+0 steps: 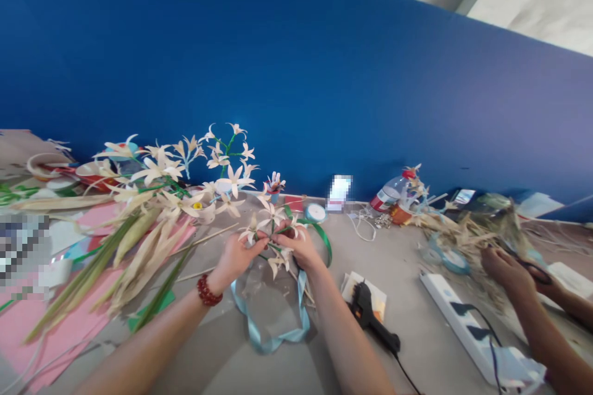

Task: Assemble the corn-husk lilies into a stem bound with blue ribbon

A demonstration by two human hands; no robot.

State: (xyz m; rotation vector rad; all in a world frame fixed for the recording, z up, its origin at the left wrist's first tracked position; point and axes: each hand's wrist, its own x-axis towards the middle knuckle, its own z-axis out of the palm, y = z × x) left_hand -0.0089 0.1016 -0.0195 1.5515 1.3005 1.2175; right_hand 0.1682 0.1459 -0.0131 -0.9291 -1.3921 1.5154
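Observation:
Both my hands meet over the middle of the table, fingers pinched on a spray of cream-white artificial flowers (271, 215). My left hand (241, 256), a red bead bracelet at its wrist, grips the spray from the left. From the other side my right hand (299, 245) closes its fingers on the same spray. The stem between the fingertips is mostly hidden. A light blue ribbon (266, 345) hangs and loops below the hands; where its ends attach cannot be made out. Just behind the right hand curls a green ribbon (327, 241), near a ribbon spool (315, 212).
Finished white flowers (160, 170) and dried corn husks (152, 253) crowd the left. A black glue gun (370, 318) lies right of my arm, beside a white power strip (456, 324). A co-worker's hands (509, 274) hold scissors at far right. A plastic bottle (386, 196) stands behind.

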